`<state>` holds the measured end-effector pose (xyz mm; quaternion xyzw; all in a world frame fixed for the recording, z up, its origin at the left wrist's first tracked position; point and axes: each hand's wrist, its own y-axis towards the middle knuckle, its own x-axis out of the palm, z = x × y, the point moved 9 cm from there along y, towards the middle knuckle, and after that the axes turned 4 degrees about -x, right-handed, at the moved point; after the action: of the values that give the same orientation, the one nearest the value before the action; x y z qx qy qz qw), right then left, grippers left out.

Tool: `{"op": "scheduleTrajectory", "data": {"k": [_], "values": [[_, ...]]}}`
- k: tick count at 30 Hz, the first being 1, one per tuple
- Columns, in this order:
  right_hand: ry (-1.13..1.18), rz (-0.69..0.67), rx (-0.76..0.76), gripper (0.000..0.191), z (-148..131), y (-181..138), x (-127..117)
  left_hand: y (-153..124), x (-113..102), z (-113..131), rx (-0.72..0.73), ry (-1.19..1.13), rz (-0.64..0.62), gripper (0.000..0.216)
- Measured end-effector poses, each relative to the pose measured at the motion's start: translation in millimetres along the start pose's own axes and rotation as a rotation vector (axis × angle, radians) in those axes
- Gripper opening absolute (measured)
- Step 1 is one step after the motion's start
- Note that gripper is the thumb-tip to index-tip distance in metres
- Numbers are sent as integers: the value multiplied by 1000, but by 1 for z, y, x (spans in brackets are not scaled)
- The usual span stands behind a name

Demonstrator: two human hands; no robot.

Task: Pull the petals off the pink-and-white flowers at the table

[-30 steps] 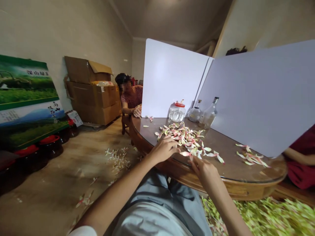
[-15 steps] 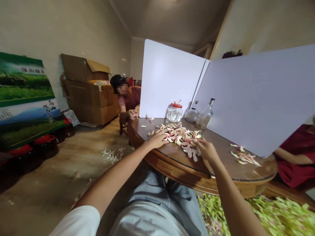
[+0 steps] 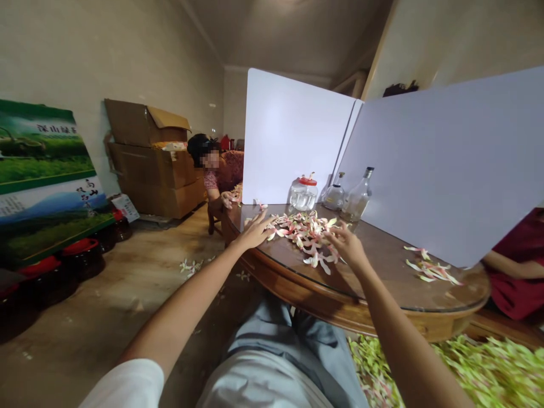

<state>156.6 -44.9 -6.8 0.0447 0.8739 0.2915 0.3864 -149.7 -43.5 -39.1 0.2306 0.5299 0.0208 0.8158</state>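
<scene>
A loose pile of pink-and-white flower petals (image 3: pixel 308 229) lies on the round wooden table (image 3: pixel 293 280), under its glass top. My left hand (image 3: pixel 254 231) is at the pile's left edge, fingers stretched out and apart, holding nothing I can see. On the opposite side my right hand (image 3: pixel 346 245) has its fingers spread against the pile's right edge, palm partly hidden. Behind the pile stand a clear jar with a red lid (image 3: pixel 303 194) and two glass bottles, a squat one (image 3: pixel 334 195) and a taller one (image 3: pixel 358 195).
White boards (image 3: pixel 293 136) stand along the table's back. A few petals (image 3: pixel 431 269) lie at the right. A co-worker (image 3: pixel 229 170) sits at the far left, and another person's red clothing (image 3: pixel 521 266) shows at right. Green-yellow blossoms (image 3: pixel 488 368) cover the floor below; cardboard boxes (image 3: pixel 148 175) are stacked left.
My left hand has lifted and drawn left, off the pile's edge. My right hand has shifted slightly left and up with fingers more spread. The view has turned slightly.
</scene>
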Motion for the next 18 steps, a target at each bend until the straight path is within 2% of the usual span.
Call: {"op": "scheduleTrajectory", "data": {"k": [5, 7, 9, 11, 13, 16, 18], "values": [[-60, 23, 52, 58, 32, 10, -52, -2, -2, -28, -72, -37, -51, 85], [-67, 18, 46, 60, 37, 8, -64, -4, -7, -32, -92, -55, -32, 83], [-88, 7, 36, 62, 35, 1, -69, -8, -17, -25, -88, -75, 28, 75], [-128, -14, 21, 60, 26, -10, -68, -12, -32, -1, -36, -97, 117, 64], [-169, -55, -22, 55, 10, -19, -59, -18, -47, 39, 88, -121, 189, 49], [-190, -139, -146, 46, -29, -32, -38, -30, -54, 109, 363, -149, 182, 45], [-189, -198, -241, 42, -61, -39, -25, -37, -53, 142, 475, -163, 166, 47]]}}
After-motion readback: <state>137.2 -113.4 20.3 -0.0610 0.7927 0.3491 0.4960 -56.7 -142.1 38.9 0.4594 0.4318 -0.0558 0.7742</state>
